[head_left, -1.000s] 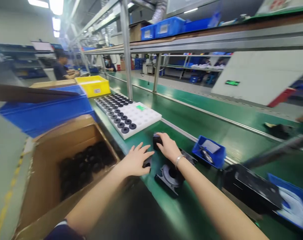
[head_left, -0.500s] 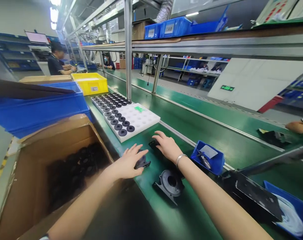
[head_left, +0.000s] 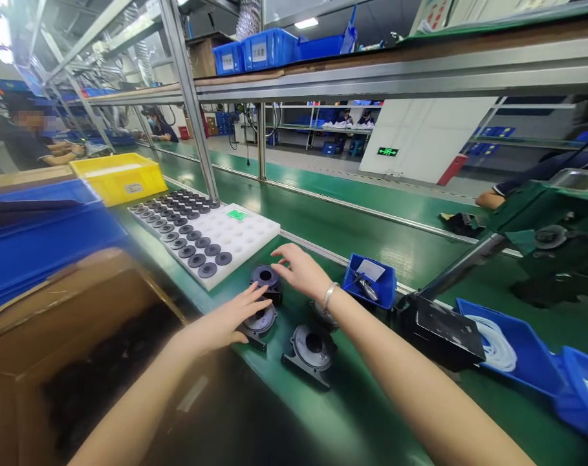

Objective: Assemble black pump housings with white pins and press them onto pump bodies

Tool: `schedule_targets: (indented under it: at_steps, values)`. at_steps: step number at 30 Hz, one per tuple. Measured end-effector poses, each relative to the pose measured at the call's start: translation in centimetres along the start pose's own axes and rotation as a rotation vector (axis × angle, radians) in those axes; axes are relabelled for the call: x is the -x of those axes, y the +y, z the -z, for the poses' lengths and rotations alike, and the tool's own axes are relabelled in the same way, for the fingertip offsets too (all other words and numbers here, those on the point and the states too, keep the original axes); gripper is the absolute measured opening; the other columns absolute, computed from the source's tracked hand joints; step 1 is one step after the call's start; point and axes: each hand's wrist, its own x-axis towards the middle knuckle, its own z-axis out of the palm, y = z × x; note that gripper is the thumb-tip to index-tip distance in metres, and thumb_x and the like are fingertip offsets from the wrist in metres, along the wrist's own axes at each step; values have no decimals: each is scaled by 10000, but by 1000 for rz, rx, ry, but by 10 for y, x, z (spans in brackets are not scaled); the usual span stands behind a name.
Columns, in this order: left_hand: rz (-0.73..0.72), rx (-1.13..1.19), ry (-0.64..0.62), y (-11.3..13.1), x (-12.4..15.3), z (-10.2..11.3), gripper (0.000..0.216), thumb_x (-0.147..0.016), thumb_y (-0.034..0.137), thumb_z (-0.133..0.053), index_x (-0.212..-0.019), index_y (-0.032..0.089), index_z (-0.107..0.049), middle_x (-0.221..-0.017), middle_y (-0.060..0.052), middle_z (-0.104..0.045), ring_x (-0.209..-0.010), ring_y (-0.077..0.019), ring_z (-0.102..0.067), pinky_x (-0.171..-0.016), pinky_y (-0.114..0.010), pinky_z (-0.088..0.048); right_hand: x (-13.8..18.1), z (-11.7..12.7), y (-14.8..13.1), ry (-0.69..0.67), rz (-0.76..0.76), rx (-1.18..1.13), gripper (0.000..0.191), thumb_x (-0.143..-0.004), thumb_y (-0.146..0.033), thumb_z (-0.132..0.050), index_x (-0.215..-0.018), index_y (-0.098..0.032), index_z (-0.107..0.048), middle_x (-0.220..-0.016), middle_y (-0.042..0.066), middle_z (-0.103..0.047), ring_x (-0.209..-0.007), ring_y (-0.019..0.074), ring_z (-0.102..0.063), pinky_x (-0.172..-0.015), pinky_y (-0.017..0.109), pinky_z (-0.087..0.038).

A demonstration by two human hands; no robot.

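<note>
My left hand (head_left: pixel 230 316) lies flat with fingers stretched out, its fingertips on a round black plastic part (head_left: pixel 259 321) on the green bench. My right hand (head_left: pixel 298 270) hovers open, fingers spread, just right of a second black part (head_left: pixel 265 279). A third black round housing (head_left: pixel 310 349) lies under my right forearm, nearer to me. Behind the parts sits a white foam tray (head_left: pixel 255 230) with rows of black rings (head_left: pixel 187 230) in its holes.
A cardboard box (head_left: pixel 80 285) of dark parts stands at my left, blue bin (head_left: pixel 41 239) and yellow bin (head_left: pixel 119 178) behind it. A small blue bin (head_left: pixel 371 279), a black device (head_left: pixel 442 327) and more blue bins (head_left: pixel 511 346) lie right. Other people work nearby.
Both hands have lifted off the parts and opened. Three black parts now lie apart on the bench. My view has swung to the right.
</note>
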Motion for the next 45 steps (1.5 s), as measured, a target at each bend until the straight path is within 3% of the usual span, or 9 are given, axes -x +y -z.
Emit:
schedule_targets:
  at_steps: [5,13,19,24,31,34,38,41,45]
  values:
    - [87,-130,90,1,-23,-4,895,-801,655,-614,-1527,338,-199,-1633,-56,-52,-1478,-393,51,-1135,-697,-135,65,36,22,25,-110,51,227,-938,-242,-545,-1142,-157,-597,-1130,113,-629,-993,209,-638,-913,392,-519]
    - [-58,-222,204,-13,-63,-18,678,-872,669,-483,-1417,266,-451,-1610,-91,-209,-1488,-361,-96,-1147,-583,-282,150,21,36,-130,-118,229,417,-956,-341,-529,-1355,-223,-508,-1440,118,-482,-1322,267,-459,-1084,486,-411]
    - [-104,-246,180,-20,-62,-8,572,-891,603,-507,-1359,275,-505,-1597,-63,-259,-1487,-316,-153,-1163,-521,-286,114,6,30,-192,-181,431,424,-995,-383,-433,-1393,-252,-495,-1477,94,-453,-1330,300,-435,-1107,507,-356]
    - [-65,-260,173,-27,-57,-5,494,-908,566,-495,-1305,276,-537,-1591,-51,-280,-1484,-300,-174,-1155,-512,-300,67,-7,19,-204,-264,474,549,-958,-561,-415,-1441,-301,-422,-1417,153,-490,-1108,300,-616,-927,450,-491]
    - [-80,-239,176,-25,-52,-1,478,-913,525,-511,-1309,257,-533,-1590,-63,-279,-1486,-298,-164,-1165,-499,-284,45,0,5,-229,-449,488,775,-933,-663,-290,-1158,8,-608,-818,248,-681,-802,341,-697,-686,422,-538]
    - [-79,-229,185,-24,-51,-1,472,-914,527,-510,-1299,256,-543,-1587,-63,-287,-1486,-301,-164,-1163,-502,-288,58,17,8,-238,-339,464,681,-916,-623,-440,-1263,-52,-570,-1020,256,-678,-967,351,-663,-827,466,-515]
    - [-91,-211,192,-23,-51,-1,461,-911,519,-518,-1293,264,-551,-1585,-52,-293,-1486,-303,-161,-1167,-503,-283,73,33,33,-367,-38,279,678,-748,-505,-767,-1357,-315,-536,-1438,80,-505,-1258,286,-512,-1026,397,-440]
    - [-93,-214,186,-23,-52,0,471,-915,515,-514,-1311,261,-536,-1589,-50,-284,-1487,-297,-161,-1171,-495,-279,73,27,47,-347,22,201,604,-773,-423,-770,-1328,-290,-572,-1444,69,-498,-1284,276,-472,-1062,407,-416]
    - [-100,-214,196,-24,-52,0,528,-920,511,-511,-1383,260,-467,-1590,-55,-280,-1485,-292,-171,-1177,-491,-272,64,4,35,-206,-106,290,536,-879,-451,-637,-1331,-175,-553,-1378,172,-501,-1191,313,-503,-1034,477,-416]
